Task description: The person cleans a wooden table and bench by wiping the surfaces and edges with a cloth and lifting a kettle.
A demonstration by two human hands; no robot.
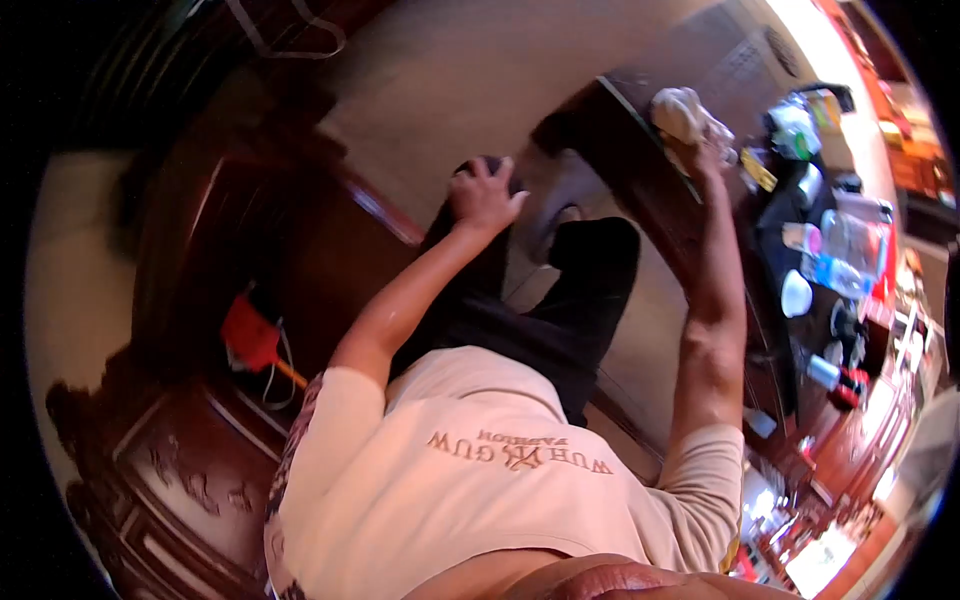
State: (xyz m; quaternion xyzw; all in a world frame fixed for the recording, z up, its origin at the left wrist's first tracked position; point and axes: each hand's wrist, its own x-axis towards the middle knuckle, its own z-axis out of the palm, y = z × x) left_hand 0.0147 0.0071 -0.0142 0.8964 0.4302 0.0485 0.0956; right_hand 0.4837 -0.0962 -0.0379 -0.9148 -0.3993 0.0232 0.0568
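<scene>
My right hand (704,155) is closed around a bunched, pale cloth (680,112) at the edge of a dark wooden table (622,140). The cloth seems to rest on the tabletop, though its underside is hidden. My left hand (486,197) lies on my knee in black trousers (585,265), fingers spread and holding nothing. Just right of the cloth is a small yellow item (759,170), whose kind I cannot make out. Beyond it sits a clear and green plastic bag (795,132).
Along the table's right side stand a white bowl (796,294), a blue-labelled bottle (838,275), a clear plastic container (850,238) and several other small things. A red object (250,335) with a white loop lies on the carved wooden seat (200,470) to my left.
</scene>
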